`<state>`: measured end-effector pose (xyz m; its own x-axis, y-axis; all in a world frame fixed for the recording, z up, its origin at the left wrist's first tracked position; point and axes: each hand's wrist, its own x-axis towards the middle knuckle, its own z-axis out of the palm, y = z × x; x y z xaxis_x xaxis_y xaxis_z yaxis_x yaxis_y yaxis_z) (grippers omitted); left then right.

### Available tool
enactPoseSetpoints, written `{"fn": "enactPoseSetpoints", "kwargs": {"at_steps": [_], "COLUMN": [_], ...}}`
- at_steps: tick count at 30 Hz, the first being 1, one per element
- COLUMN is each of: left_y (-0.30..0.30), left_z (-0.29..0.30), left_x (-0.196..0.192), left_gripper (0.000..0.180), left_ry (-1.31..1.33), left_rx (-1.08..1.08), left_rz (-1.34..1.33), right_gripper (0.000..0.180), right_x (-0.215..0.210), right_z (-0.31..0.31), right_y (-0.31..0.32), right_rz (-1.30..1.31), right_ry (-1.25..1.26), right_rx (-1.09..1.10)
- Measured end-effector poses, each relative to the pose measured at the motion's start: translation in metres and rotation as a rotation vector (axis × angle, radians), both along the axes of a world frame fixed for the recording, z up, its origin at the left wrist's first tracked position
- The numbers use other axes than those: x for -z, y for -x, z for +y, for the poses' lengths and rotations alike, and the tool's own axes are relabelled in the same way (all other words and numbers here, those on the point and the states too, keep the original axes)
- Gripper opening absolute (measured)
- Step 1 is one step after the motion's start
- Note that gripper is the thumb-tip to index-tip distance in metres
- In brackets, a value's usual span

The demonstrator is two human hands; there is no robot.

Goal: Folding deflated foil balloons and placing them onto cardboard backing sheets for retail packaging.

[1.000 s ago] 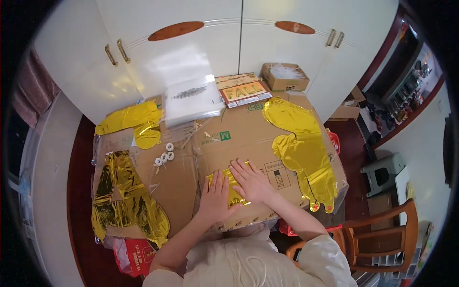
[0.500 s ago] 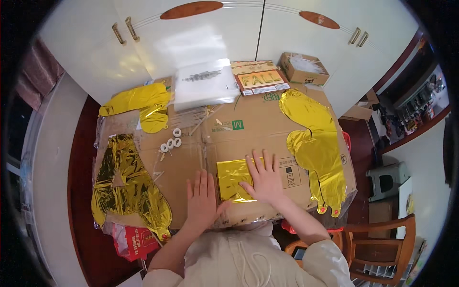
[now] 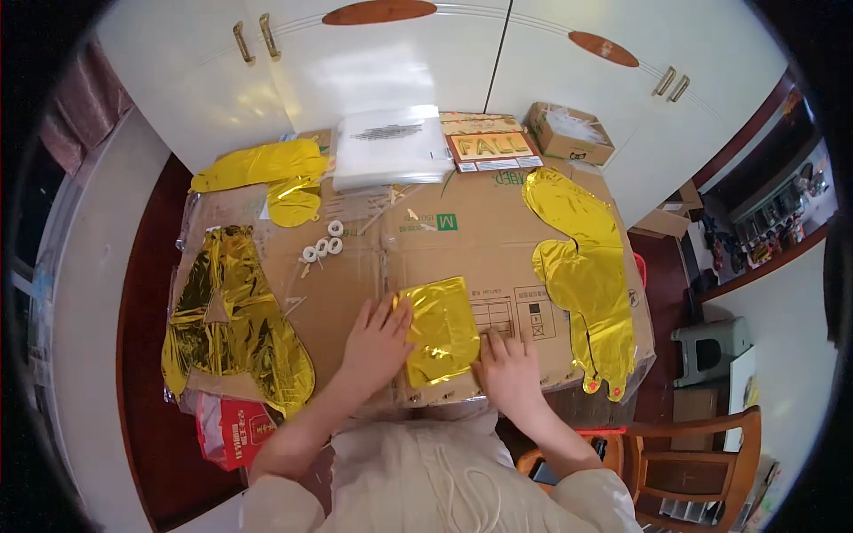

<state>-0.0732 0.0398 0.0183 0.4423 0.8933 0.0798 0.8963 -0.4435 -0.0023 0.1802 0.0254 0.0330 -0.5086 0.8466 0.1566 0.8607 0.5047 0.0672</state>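
Note:
A folded gold foil balloon (image 3: 442, 329) lies flat on the cardboard-covered table in front of me, slightly turned. At its left edge rests my left hand (image 3: 377, 345), palm down, fingers stretched and fingertips on the foil. My right hand (image 3: 513, 371) lies on the cardboard by the foil's lower right corner, fingers extended, thumb side close to the edge. Neither hand is closed round anything. A flat A-shaped gold foil balloon (image 3: 253, 333) spreads out to the left, and another flat gold foil balloon (image 3: 597, 275) lies to the right.
Farther back are a third gold foil balloon (image 3: 267, 169), a stack of clear plastic bags (image 3: 391, 155), a printed balloon package (image 3: 494, 147) and an open carton (image 3: 569, 138). Several small white ribbon rolls (image 3: 323, 245) sit left of centre. A wooden chair (image 3: 693, 462) stands at right.
The foil has changed from a neat rectangle to a slightly turned, looser shape. My right hand has slid off it to its right side; my left hand has come onto its left edge.

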Motion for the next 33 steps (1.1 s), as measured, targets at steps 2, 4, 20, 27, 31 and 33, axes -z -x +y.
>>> {"fn": "enactPoseSetpoints", "kwargs": {"at_steps": [2,4,20,27,31,33], "left_y": [0.006,0.012,-0.03,-0.018,-0.02,-0.02], "left_z": [0.023,0.043,-0.019,-0.012,-0.011,-0.013], "left_x": [0.008,0.01,0.013,0.011,0.009,0.013], "left_gripper": [0.062,0.059,0.09,0.099,0.098,0.098], "left_ry": [0.018,0.01,0.019,0.111,0.102,0.093], "left_rx": [0.049,0.164,-0.124,-0.107,-0.109,-0.105], "left_rz": [-0.043,-0.003,-0.21,-0.166,-0.152,-0.166], "right_gripper": [0.039,0.037,0.056,0.057,0.06,0.062], "right_x": [-0.004,-0.012,0.02,0.018,0.025,0.026], "right_z": [-0.007,-0.011,0.016,0.059,0.085,0.086], "right_y": [-0.001,-0.005,0.019,0.012,0.005,0.001], "right_rz": [0.018,0.047,0.134,0.197,0.25,0.201], "right_ry": [0.036,0.171,0.083,0.065,0.077,0.093], "right_rx": [-0.07,-0.151,-0.079,-0.222,-0.34,-0.339]}}
